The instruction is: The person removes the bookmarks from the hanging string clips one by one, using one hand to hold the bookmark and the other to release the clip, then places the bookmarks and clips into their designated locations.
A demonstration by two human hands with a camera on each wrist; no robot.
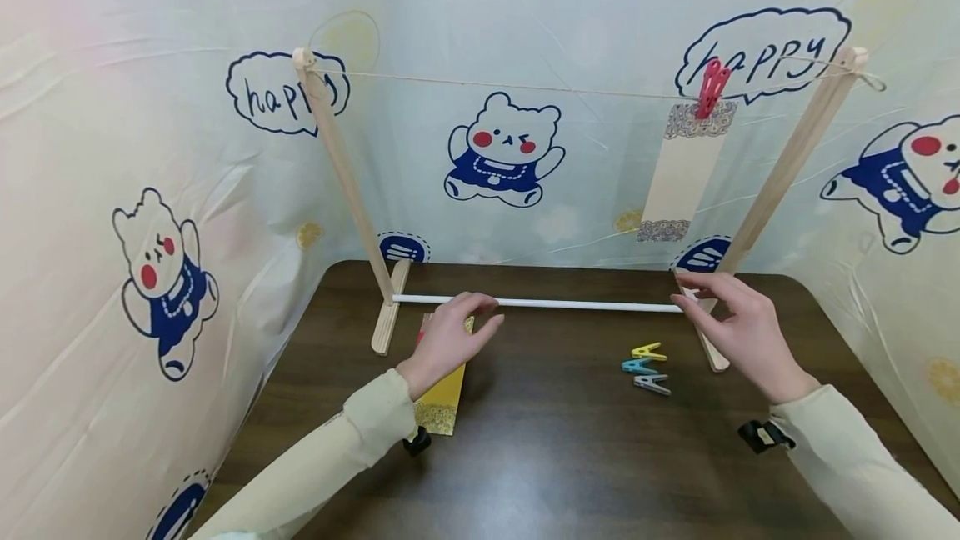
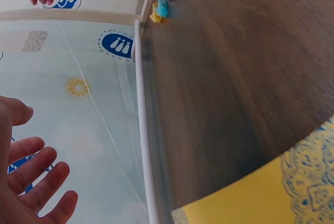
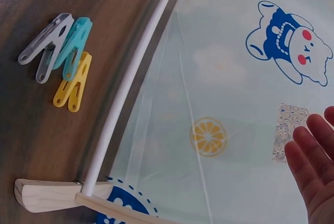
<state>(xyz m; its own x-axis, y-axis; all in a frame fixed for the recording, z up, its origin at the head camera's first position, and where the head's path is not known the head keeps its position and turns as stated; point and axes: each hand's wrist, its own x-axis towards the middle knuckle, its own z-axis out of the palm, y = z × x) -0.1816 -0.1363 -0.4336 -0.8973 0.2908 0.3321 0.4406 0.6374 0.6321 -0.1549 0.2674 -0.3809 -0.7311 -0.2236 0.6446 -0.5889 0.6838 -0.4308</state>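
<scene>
1. Nearest to me are my two cream sleeves, coming in from the bottom corners over the dark wooden table (image 1: 570, 457).
2. My left hand (image 1: 447, 340) hovers over the top end of a yellow patterned paper strip (image 1: 441, 402) that lies flat on the table. Its fingers (image 2: 39, 174) are relaxed and spread apart, holding nothing. I cannot tell whether the palm touches the strip.
3. Just beyond that hand runs the white rod (image 1: 570, 303), the low crossbar of a small wooden drying rack. The left post (image 1: 341, 165) leans up from its foot (image 1: 390, 319) at the rod's left end.
4. A thin string (image 1: 525, 87) stretches between the tops of the two posts.
5. On the table in front of the rod, right of centre, three small clothespins lie close together: a yellow clothespin (image 1: 648, 351) furthest back, a teal clothespin (image 1: 638, 365) in the middle, a grey clothespin (image 1: 652, 384) nearest me.
6. A red clothespin (image 1: 711, 88) clips a pale patterned paper strip (image 1: 684, 169) to the string near the right post (image 1: 795, 158), so the strip hangs straight down.
7. My right hand (image 1: 738, 332) is at the rod's right end, beside the right post's foot. Its fingers (image 3: 313, 166) are straight and loosely apart, gripping nothing.
</scene>
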